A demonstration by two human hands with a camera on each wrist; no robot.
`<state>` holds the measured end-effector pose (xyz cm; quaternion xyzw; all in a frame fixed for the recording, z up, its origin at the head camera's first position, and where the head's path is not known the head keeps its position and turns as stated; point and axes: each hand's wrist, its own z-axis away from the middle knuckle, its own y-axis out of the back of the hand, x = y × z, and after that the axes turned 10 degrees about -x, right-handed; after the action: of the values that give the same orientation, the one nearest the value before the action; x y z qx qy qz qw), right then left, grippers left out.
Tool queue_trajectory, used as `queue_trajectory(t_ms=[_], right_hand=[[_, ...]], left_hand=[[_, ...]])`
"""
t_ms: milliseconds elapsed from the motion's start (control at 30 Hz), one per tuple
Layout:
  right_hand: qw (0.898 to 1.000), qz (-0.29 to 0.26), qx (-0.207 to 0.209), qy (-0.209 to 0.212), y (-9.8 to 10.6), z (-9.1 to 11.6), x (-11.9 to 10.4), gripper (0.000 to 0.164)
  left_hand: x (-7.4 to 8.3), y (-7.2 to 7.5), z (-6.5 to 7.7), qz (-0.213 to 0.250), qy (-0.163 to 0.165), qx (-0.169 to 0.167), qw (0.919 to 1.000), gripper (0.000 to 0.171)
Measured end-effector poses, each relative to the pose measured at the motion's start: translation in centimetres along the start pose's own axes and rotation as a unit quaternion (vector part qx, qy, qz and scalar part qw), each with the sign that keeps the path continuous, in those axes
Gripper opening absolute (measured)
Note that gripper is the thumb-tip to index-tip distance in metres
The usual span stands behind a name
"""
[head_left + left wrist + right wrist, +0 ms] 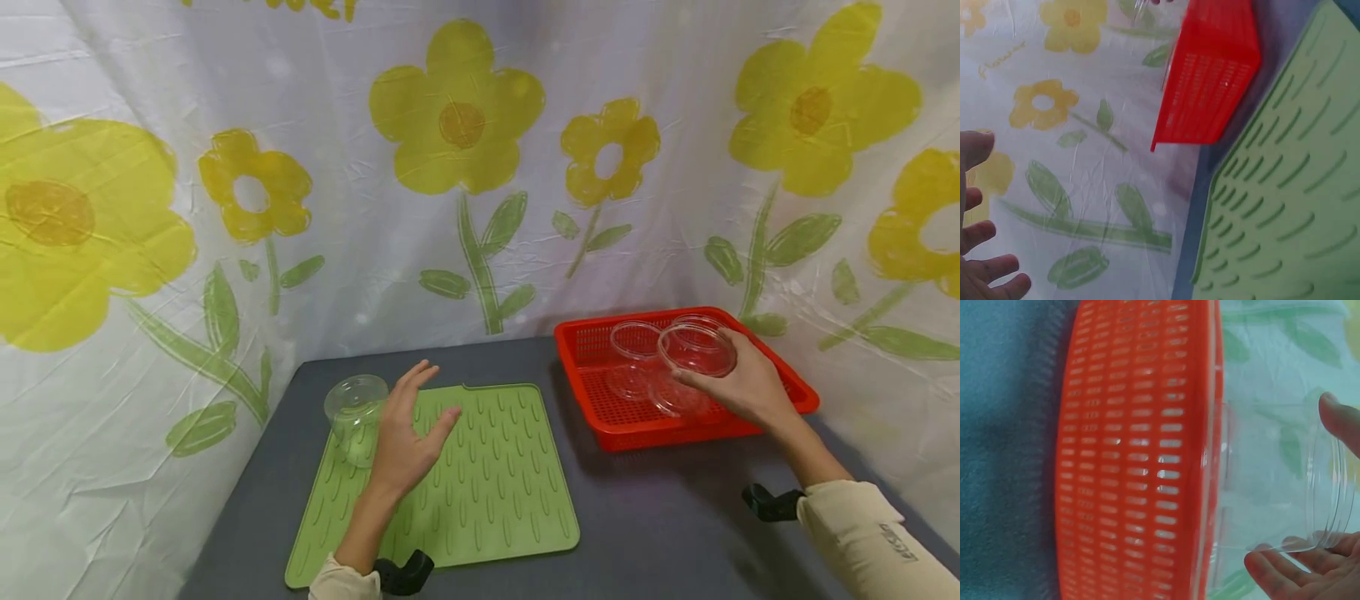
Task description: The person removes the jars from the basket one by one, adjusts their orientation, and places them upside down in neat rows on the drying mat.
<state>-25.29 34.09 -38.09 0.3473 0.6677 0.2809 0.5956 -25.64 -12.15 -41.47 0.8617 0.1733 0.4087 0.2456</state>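
Observation:
My right hand (750,383) grips a clear plastic jar (693,358) near its rim, thumb on one side and fingers on the other. In the right wrist view the jar (1272,475) stands partly above the edge of the red basket (1129,456). Behind and beside it, other clear jars (633,362) are in the basket. My left hand (405,450) is held over the green mat (487,483), fingers spread and nothing in them. Just left of that hand, another clear jar (356,417) stands on the mat's back left corner.
A dark grey table (630,525) carries the mat at left and the basket at back right. Behind it hangs a white curtain (337,217) printed with yellow flowers. Each wrist bears a black camera mount (405,573).

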Motion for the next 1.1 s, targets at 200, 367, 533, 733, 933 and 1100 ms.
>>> queue_trajectory(t_ms=[200,367,533,733,933,1100], right_hand=[[1.0,0.001,0.005,0.019,0.2,0.3,-1.4,0.111],[0.999,-0.012,0.011,0.049,0.3,0.6,-3.3,0.105],[0.997,-0.025,0.013,0.078,0.1,0.6,-5.6,0.103],[0.994,-0.025,0.009,0.108,-0.4,0.6,-7.8,0.102],[0.99,-0.037,-0.003,0.137,-1.5,0.5,-9.9,0.1],[0.986,-0.041,-0.014,0.161,-2.9,0.5,-11.9,0.1]], left_hand=[[1.1,-0.9,-1.0,0.043,0.009,-0.051,0.9977,0.064],[2.3,-1.5,-1.7,0.056,0.004,-0.073,0.9958,0.067],[3.1,-2.0,-2.3,0.05,0.001,-0.083,0.9952,0.073],[3.6,-3.1,-2.5,0.06,0.0,-0.102,0.993,0.078],[4.2,-4.3,-2.9,0.069,0.004,-0.126,0.9896,0.082],[4.4,-5.0,-3.4,0.063,0.005,-0.133,0.9892,0.088]])
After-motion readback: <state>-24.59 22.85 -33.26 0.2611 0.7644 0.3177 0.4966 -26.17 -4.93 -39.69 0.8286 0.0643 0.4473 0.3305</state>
